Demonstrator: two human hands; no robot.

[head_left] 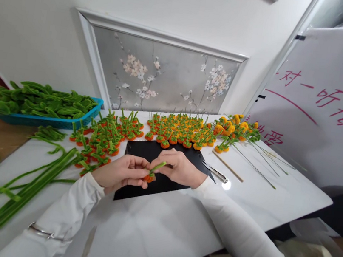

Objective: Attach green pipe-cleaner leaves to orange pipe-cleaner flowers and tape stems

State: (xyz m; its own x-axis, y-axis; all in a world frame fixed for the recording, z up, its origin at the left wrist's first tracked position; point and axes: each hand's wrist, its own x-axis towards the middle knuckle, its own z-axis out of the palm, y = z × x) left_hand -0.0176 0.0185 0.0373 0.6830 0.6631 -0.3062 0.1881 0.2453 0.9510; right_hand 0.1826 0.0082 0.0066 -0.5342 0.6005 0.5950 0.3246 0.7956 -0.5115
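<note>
My left hand pinches a small orange pipe-cleaner pumpkin that has a green stem pointing up to the right. Close against it, my right hand has its fingers closed at the green stem. Both hands are above a black mat on the white table. Finished-looking orange pumpkins with green tops stand in a cluster left of the mat. Behind the mat is a dense group of yellow-orange pumpkins with thin wires sticking up.
A blue basket of green fuzzy pieces stands at the back left. Long green pipe cleaners lie along the left side. To the right are scissors, a thin wooden stick and yellow flowers on wire stems. A whiteboard rises at right.
</note>
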